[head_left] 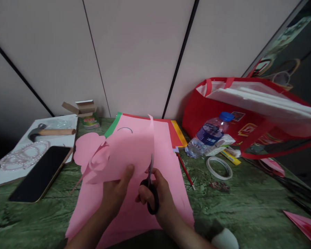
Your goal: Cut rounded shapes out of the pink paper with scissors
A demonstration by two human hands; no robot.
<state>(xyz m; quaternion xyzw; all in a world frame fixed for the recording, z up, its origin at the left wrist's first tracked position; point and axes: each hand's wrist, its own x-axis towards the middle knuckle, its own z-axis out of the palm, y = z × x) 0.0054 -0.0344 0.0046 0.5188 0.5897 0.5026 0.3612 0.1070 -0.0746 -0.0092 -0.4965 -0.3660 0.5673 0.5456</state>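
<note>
My left hand (117,188) is closed on a piece of pink paper (131,152), its thumb pressed on the paper's lower edge. In my right hand (159,192) I grip a pair of scissors (153,199) with black handles, fingers through the loops. The blades point away from me at the paper's right side, where a thin strip curls up at the far corner. Both hands are above larger pink sheets (176,197) lying on the table. Curled pink paper pieces (89,148) are to the left of the held paper.
A black phone (43,173), a hammer (55,132) and bead strings (26,155) lie left. An opened small box (89,119) stands behind. To the right are a red pencil (186,171), a tape roll (209,166), a water bottle (208,135) and a red bag (194,107).
</note>
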